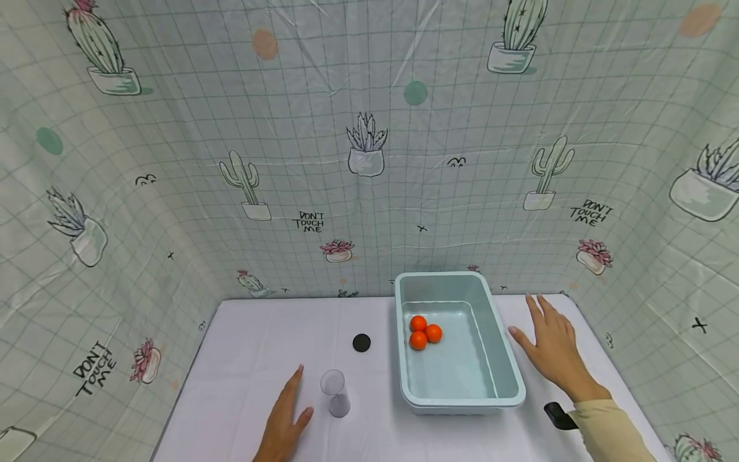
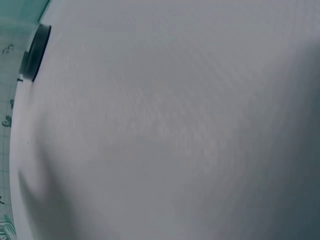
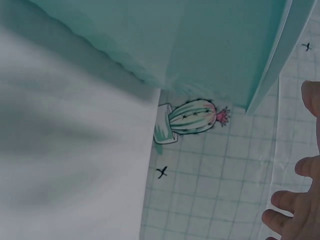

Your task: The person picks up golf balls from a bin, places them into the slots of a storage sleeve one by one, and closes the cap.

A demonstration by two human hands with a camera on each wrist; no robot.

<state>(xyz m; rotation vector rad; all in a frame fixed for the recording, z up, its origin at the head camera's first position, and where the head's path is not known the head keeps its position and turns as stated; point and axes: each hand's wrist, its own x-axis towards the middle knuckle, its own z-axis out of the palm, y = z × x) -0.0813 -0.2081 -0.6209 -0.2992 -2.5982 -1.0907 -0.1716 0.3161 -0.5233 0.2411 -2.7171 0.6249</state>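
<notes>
Bkgd: gridded cloth backdrop [image 1: 381,199], cactus prints + "DON'T TOUCH ME" lettering; white-covered table [image 1: 248,346] in front.

Head view: pale blue-green tub [image 1: 462,378] on table, R of ctr. Three orange balls [image 1: 433,333] inside, clustered by tub's L wall, approx. mid-length. Black disc [image 1: 361,342] lies flat on table, L of tub. Clear cylinder [image 1: 335,394] stands nearer the person, betw. L hand [image 1: 284,416] and tub. L hand: fingers straight, close together, thumb apart; just beside cylinder, w/ a gap. R hand [image 1: 553,346]: fingers spread, thumb out, just R of tub; contact w/ wall or table can't be told. Beige sleeve [image 1: 613,431], small black device [image 1: 560,416] at R wrist.

L wrist view: mostly white cover, blurred shadows; black disc edge-on, upper L. L-hand finger state can't be told here.

R wrist view: tub wall across top, cactus print below; R fingers [image 3: 300,212] at R edge, spaced apart.
</notes>
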